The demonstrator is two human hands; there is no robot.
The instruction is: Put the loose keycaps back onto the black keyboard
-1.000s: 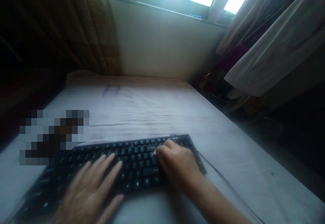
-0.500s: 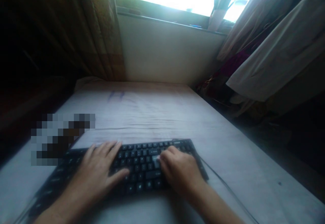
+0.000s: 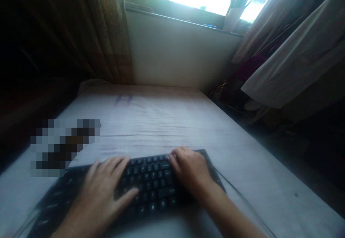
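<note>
A black computer keyboard [image 3: 153, 180] lies at a slant on the pale cloth-covered surface in front of me. My left hand [image 3: 105, 184] rests across its left half, fingers spread as far as the far edge and thumb stretched out over the keys. At the right part, my right hand [image 3: 190, 166] is closed, its fingers pressed together near the far edge of the keyboard. What those fingers hold, if anything, is hidden. A thin cable [image 3: 242, 196] runs along the right side of the keyboard toward me.
The pale sheet [image 3: 151, 119] has wrinkles and ends in a drop on the right. A pixelated patch covers something at the left. Beyond stand a wall [image 3: 178, 51] and a bright window, with a brown curtain [image 3: 107, 26] at left and hanging cloths [image 3: 293, 58] at right.
My right hand has moved away from me, from the middle key rows to the far edge. A whitish patch by its fingertips no longer shows. My left hand stays on the keyboard.
</note>
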